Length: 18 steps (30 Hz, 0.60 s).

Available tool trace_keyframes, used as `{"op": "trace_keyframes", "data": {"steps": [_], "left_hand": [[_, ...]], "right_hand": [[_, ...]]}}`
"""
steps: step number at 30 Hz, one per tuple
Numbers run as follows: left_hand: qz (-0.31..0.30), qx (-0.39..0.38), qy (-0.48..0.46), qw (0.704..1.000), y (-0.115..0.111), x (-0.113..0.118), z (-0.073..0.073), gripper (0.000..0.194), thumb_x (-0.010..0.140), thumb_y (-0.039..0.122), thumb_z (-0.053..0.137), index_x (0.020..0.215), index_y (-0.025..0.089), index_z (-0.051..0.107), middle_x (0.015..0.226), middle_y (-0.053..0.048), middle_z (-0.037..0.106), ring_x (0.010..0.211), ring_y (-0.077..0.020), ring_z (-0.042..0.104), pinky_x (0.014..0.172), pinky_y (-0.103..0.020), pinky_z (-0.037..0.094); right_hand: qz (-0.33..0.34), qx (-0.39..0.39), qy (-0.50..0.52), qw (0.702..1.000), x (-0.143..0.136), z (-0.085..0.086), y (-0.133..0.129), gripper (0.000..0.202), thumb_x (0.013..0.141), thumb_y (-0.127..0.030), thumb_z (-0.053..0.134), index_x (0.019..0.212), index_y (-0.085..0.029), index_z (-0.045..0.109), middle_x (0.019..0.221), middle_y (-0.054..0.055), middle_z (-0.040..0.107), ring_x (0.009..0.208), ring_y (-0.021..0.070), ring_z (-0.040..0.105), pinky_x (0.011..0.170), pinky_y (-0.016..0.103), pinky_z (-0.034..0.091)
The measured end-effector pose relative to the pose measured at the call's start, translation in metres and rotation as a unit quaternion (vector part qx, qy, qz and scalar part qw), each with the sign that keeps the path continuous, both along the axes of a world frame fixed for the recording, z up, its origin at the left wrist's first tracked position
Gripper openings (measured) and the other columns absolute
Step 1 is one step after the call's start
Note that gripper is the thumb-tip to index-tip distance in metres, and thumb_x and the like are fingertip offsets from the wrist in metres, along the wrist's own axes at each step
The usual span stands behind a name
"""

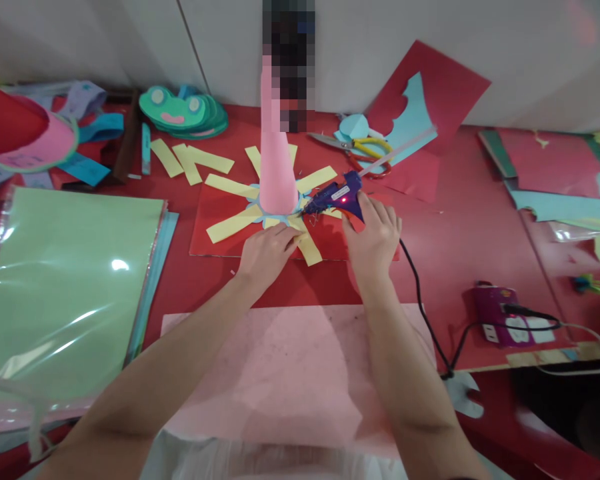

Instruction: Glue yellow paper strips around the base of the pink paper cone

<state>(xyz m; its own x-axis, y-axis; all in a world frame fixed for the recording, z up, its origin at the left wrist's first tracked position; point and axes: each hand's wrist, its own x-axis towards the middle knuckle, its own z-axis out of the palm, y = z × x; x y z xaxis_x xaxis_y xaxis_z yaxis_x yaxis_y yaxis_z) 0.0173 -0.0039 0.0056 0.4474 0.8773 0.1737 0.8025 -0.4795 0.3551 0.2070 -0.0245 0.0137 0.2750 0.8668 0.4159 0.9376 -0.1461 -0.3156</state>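
Note:
My right hand [375, 233] is wrapped round a purple glue gun [337, 195] with a small red light on it. The gun's nozzle points left, at the foot of a pink cone [277, 173]. Yellow paper strips [233, 225] fan out around the cone's base over a blue paper edge, above a red board [205, 207]. Just in front of the cone, my left hand [270, 253] has its thumb and fingers closed on a yellow strip near the nozzle. The cone stands upright, its top hidden by a blurred patch.
Green sheets [75, 280] in clear plastic lie left. Frog cutouts [185, 113] and loose yellow strips sit behind. Scissors [350, 143] and blue paper are at the back. A black cable runs right to a purple power block [500, 313]. Pink paper [280, 373] lies in front.

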Motion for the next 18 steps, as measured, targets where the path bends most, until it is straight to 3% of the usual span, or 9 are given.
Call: {"op": "trace_keyframes", "data": {"steps": [6, 12, 18], "left_hand": [[0.024, -0.024, 0.008, 0.999, 0.000, 0.002, 0.002, 0.014, 0.094, 0.027, 0.055, 0.103, 0.022, 0.065, 0.089, -0.002, 0.071, 0.079, -0.0168, 0.067, 0.056, -0.026, 0.044], [0.090, -0.054, -0.023, 0.994, 0.000, 0.003, 0.003, 0.031, 0.087, 0.032, 0.066, 0.112, 0.019, 0.051, 0.087, -0.002, 0.065, 0.075, -0.0171, 0.064, 0.052, -0.025, 0.042], [0.080, -0.027, -0.048, 0.995, 0.001, 0.001, 0.003, 0.016, 0.093, 0.032, 0.055, 0.102, 0.019, 0.053, 0.096, -0.006, 0.064, 0.080, -0.0182, 0.063, 0.057, -0.027, 0.047]], "right_hand": [[-0.007, 0.003, -0.014, 1.000, -0.001, -0.002, 0.001, 0.037, 0.089, -0.034, 0.053, 0.123, -0.021, 0.059, 0.113, 0.014, 0.066, 0.103, 0.0304, 0.057, 0.089, 0.051, 0.043], [-0.042, 0.003, 0.023, 0.999, 0.002, -0.012, 0.003, 0.040, 0.086, -0.039, 0.055, 0.120, -0.018, 0.058, 0.106, 0.015, 0.064, 0.102, 0.0324, 0.056, 0.088, 0.054, 0.043], [-0.053, -0.004, 0.057, 0.997, 0.007, -0.019, 0.005, 0.042, 0.082, -0.041, 0.055, 0.117, -0.019, 0.058, 0.107, 0.015, 0.064, 0.103, 0.0324, 0.056, 0.088, 0.054, 0.043]]}}
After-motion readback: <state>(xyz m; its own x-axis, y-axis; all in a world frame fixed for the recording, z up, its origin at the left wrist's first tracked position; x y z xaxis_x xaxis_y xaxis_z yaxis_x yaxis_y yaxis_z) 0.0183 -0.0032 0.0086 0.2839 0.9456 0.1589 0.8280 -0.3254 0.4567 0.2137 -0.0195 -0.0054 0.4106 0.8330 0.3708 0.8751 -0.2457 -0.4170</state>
